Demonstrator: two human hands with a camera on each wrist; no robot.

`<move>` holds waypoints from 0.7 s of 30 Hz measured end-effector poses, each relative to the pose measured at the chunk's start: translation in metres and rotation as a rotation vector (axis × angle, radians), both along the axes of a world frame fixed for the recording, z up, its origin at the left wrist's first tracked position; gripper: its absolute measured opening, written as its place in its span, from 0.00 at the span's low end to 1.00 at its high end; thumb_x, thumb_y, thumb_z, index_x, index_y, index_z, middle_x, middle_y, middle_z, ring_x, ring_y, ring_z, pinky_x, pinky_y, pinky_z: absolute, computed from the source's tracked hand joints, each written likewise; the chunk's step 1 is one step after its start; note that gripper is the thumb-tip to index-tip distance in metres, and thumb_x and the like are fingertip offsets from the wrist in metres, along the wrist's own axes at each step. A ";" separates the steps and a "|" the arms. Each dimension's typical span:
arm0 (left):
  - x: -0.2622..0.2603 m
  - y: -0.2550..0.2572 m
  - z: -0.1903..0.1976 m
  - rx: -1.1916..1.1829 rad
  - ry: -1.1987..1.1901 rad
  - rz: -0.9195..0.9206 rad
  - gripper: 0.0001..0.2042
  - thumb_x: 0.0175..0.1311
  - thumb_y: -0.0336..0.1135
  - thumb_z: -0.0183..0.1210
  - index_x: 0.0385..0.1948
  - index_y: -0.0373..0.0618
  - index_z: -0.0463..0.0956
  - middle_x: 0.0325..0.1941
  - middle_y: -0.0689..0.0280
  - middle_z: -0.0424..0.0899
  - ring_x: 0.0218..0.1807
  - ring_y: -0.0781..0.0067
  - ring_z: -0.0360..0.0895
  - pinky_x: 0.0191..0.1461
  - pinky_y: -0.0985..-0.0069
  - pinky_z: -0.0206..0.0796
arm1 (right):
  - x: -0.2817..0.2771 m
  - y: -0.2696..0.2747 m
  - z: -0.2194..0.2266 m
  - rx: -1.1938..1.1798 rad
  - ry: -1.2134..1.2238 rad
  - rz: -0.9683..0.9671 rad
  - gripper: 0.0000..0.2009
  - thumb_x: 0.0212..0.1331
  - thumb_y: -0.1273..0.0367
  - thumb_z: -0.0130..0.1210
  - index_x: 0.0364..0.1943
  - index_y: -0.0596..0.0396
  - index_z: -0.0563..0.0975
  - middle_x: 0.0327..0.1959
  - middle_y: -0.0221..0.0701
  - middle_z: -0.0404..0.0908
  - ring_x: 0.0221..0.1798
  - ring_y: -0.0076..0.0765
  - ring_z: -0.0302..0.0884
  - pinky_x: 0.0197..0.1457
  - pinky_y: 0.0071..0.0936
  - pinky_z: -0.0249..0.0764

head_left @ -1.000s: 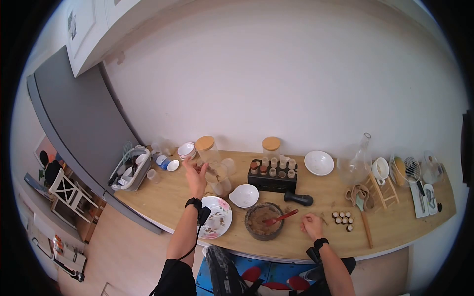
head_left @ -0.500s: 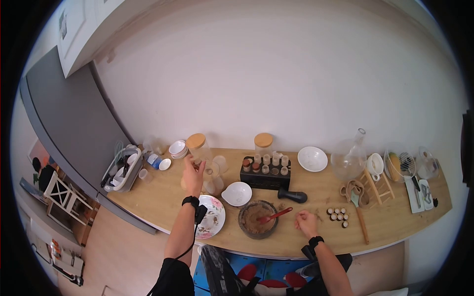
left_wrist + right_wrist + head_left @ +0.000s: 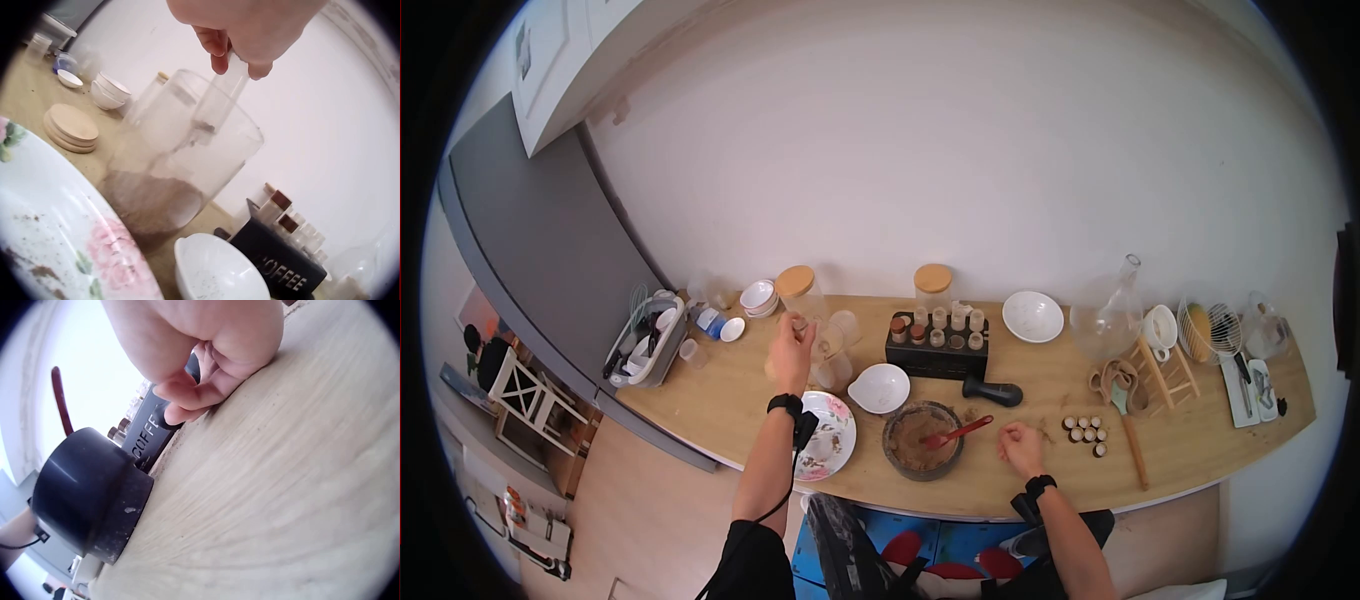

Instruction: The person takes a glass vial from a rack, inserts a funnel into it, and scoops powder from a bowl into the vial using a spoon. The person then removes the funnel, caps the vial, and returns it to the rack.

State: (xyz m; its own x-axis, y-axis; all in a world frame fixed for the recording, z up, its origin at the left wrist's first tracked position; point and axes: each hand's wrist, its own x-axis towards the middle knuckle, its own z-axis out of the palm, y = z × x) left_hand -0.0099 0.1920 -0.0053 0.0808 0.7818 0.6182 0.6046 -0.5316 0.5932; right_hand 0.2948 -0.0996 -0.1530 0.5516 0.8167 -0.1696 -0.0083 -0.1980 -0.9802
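My left hand (image 3: 792, 350) is raised over a wide glass jar (image 3: 240, 147). In the left wrist view its fingers pinch a small clear tube (image 3: 225, 94), tipped mouth down inside the jar's rim. Brown powder trails from the tube's mouth toward a mound of brown powder (image 3: 153, 203) at the jar's bottom. My right hand (image 3: 1022, 450) rests on the wooden table with loosely curled fingers, holding nothing. To its left stands a dark bowl (image 3: 887, 455) of brown powder with a red spatula (image 3: 965, 431) in it.
A flowered plate (image 3: 840, 435) and a white spouted bowl (image 3: 880, 388) stand near the jar. Behind them is a black COFFEE rack (image 3: 920, 362) of small tubes. A round wooden lid (image 3: 72, 125) lies beside the jar. Several small caps (image 3: 1085, 432) sit right of my right hand.
The head view has shifted, so the table's things appear farther left than a second ago. My left hand stays above the jar; my right hand stays on the table.
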 end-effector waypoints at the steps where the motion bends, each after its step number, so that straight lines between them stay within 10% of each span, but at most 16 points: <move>1: 0.004 -0.002 0.005 0.000 -0.137 0.048 0.18 0.57 0.35 0.65 0.47 0.44 0.69 0.28 0.60 0.79 0.24 0.64 0.76 0.28 0.68 0.67 | 0.001 0.001 0.001 0.004 0.000 -0.008 0.04 0.62 0.75 0.52 0.35 0.64 0.75 0.18 0.34 0.78 0.17 0.25 0.74 0.20 0.22 0.68; 4: -0.007 0.007 -0.010 0.051 0.188 -0.001 0.23 0.58 0.35 0.65 0.52 0.43 0.66 0.27 0.61 0.79 0.25 0.66 0.76 0.28 0.69 0.67 | -0.005 -0.004 -0.003 -0.010 0.035 -0.003 0.04 0.62 0.75 0.52 0.35 0.64 0.75 0.19 0.34 0.79 0.17 0.25 0.75 0.20 0.23 0.68; 8: 0.006 -0.015 0.006 0.021 -0.205 0.010 0.14 0.58 0.34 0.64 0.42 0.42 0.71 0.32 0.58 0.79 0.27 0.65 0.76 0.30 0.69 0.67 | 0.000 0.001 -0.001 0.021 0.006 -0.002 0.04 0.62 0.76 0.52 0.35 0.64 0.74 0.19 0.34 0.79 0.18 0.25 0.75 0.20 0.23 0.68; 11: 0.000 -0.011 -0.003 0.048 0.088 0.016 0.12 0.59 0.33 0.63 0.40 0.42 0.72 0.34 0.57 0.78 0.27 0.64 0.76 0.30 0.68 0.68 | -0.003 -0.001 0.000 0.000 0.021 -0.001 0.04 0.61 0.76 0.52 0.35 0.64 0.75 0.20 0.34 0.79 0.18 0.26 0.75 0.20 0.23 0.68; 21: 0.004 -0.015 0.005 -0.038 -0.201 0.045 0.16 0.60 0.33 0.63 0.45 0.40 0.69 0.32 0.59 0.79 0.27 0.70 0.76 0.31 0.73 0.68 | 0.002 -0.003 0.019 0.020 0.050 -0.013 0.04 0.59 0.78 0.51 0.36 0.63 0.75 0.22 0.33 0.79 0.21 0.25 0.75 0.22 0.22 0.69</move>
